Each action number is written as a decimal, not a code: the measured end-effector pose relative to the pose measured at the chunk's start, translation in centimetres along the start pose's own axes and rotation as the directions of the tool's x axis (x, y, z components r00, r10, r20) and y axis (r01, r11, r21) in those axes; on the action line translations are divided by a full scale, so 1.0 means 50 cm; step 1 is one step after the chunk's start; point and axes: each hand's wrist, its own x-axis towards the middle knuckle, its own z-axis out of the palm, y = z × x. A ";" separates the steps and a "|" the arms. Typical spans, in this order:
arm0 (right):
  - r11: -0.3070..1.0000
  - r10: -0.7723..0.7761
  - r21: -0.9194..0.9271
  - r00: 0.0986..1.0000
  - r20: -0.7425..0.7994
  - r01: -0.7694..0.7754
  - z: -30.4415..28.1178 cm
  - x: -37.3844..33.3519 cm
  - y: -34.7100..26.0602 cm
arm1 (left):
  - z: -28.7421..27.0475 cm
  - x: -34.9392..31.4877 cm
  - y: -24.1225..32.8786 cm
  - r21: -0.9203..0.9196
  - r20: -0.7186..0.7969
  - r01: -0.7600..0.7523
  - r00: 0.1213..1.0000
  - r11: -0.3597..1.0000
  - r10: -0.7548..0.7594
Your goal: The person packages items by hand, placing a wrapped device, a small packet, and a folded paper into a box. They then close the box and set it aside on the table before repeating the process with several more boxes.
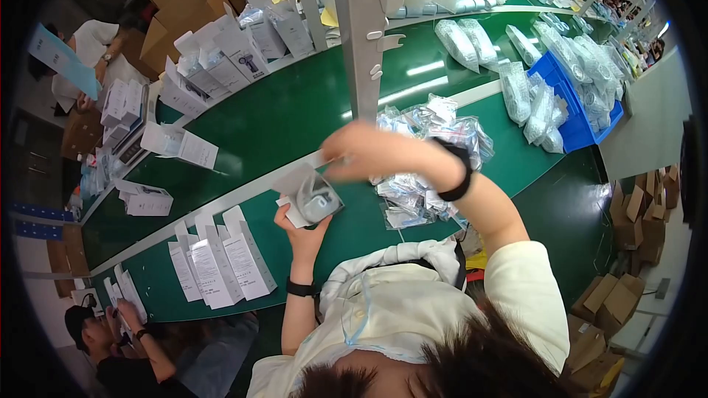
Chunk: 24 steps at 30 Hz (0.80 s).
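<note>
The left hand (302, 225) reaches up from below, its grip closed around an open white box (308, 195) above the green worktop (265, 121). The right hand (361, 149) bends across, fingers pinching the box's flap. Clear plastic packets (424, 155) lie heaped just beside; white cartons (221, 258) stand left.

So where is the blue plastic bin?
In the head view, the blue plastic bin sits at the right end of the green table, holding clear plastic bags.

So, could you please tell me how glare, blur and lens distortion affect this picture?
Head view: white glare streaks cross the glossy green conveyor belt; the right hand looks overexposed and slightly smeared; the grey metal post and belt edges bow toward the dark fisheye rim.
</note>
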 end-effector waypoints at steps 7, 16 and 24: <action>0.453 0.721 -0.407 0.594 -0.356 -0.793 -0.079 -0.315 0.398 | -0.036 0.053 0.109 0.105 0.057 0.114 0.991 0.988 -0.120; 0.644 0.661 0.069 0.509 -0.551 -0.762 0.011 -0.421 0.507 | -0.044 0.085 0.127 0.394 0.027 0.150 0.984 0.907 -0.174; 0.823 0.447 0.563 0.529 -0.721 0.072 -0.005 -0.263 0.211 | -0.043 0.130 0.143 0.529 -0.025 0.153 0.986 0.835 -0.165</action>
